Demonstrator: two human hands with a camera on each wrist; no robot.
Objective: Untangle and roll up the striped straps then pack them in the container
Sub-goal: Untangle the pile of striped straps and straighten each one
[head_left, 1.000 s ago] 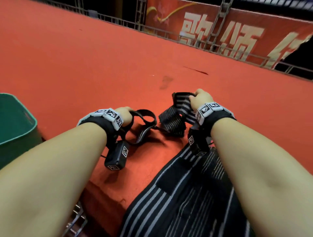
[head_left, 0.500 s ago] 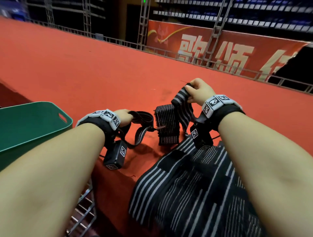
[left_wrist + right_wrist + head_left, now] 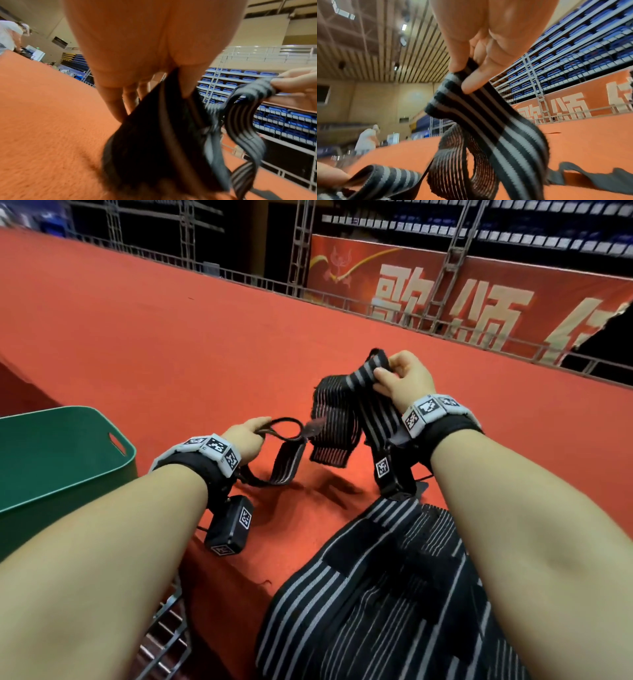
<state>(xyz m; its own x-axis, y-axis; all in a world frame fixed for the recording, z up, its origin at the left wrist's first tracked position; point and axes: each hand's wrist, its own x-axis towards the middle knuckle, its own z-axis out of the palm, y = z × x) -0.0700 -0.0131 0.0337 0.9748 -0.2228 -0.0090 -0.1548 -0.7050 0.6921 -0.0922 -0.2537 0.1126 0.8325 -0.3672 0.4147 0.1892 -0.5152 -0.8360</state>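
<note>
A black strap with grey stripes (image 3: 337, 419) hangs over the red carpet (image 3: 171, 337) between my two hands. My right hand (image 3: 400, 378) pinches its upper end between thumb and fingers, lifted above the carpet; the right wrist view shows the striped strap (image 3: 496, 128) drooping from that pinch. My left hand (image 3: 246, 434) grips the looped lower end of the strap (image 3: 286, 453), low near the carpet. In the left wrist view the strap (image 3: 163, 135) is a dark blur under my fingers (image 3: 113, 101). The green container (image 3: 61, 460) stands at the left.
A pile of more striped straps (image 3: 394, 594) lies at the carpet's near edge under my right forearm. A metal railing (image 3: 376, 309) and a red banner (image 3: 479, 299) close the far side. Metal framing (image 3: 168, 631) shows below the carpet edge. A person (image 3: 366, 139) stands far off.
My right hand has risen with the strap's end, pulling the strap up off the carpet. My left hand has kept hold of the looped end. The view has tilted up.
</note>
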